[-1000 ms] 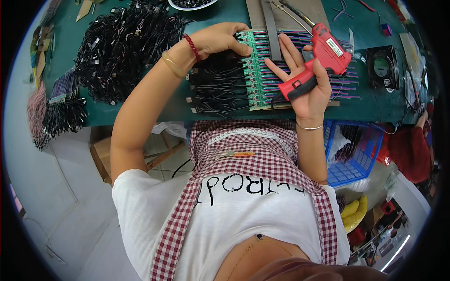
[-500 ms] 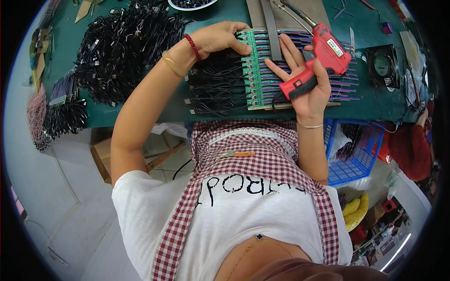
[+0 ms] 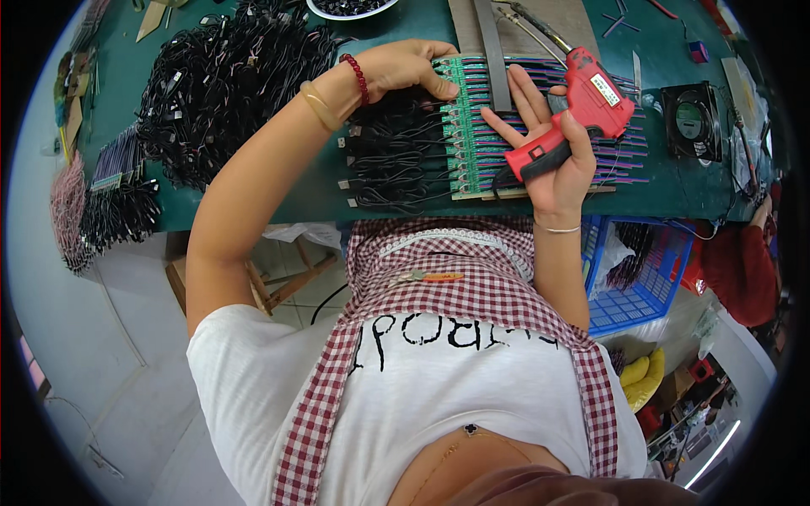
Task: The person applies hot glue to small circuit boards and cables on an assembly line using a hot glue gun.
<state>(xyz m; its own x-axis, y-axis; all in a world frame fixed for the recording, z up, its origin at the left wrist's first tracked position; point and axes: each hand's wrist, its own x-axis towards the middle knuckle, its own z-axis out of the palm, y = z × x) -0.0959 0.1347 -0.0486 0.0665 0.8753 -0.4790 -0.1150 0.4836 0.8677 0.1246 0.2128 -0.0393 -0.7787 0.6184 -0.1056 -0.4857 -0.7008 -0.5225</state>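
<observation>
A row of green circuit boards (image 3: 460, 139) lies on the bench before me, with black USB cables (image 3: 392, 164) off its left side and thin coloured wires (image 3: 620, 156) off its right. My left hand (image 3: 403, 69) grips the far end of the row, thumb on top and fingertips over the far edge. In my right hand (image 3: 558, 192) rests a red soldering gun (image 3: 597, 94), its handle across the palm under the thumb and its metal tip pointing away. The other fingers of that hand stretch over the wires, beside a grey metal bar (image 3: 494, 63) lying across them.
A large heap of black cables (image 3: 219, 93) covers the left of the bench (image 3: 295, 198). A white bowl of small dark parts (image 3: 350, 15) stands at the back. To the right is a black fan (image 3: 690, 121). Below the bench edge sits a blue crate (image 3: 629, 308).
The boards and cables appear slightly farther right in the picture. My left elbow has swung outward a little, while both hands keep their holds.
</observation>
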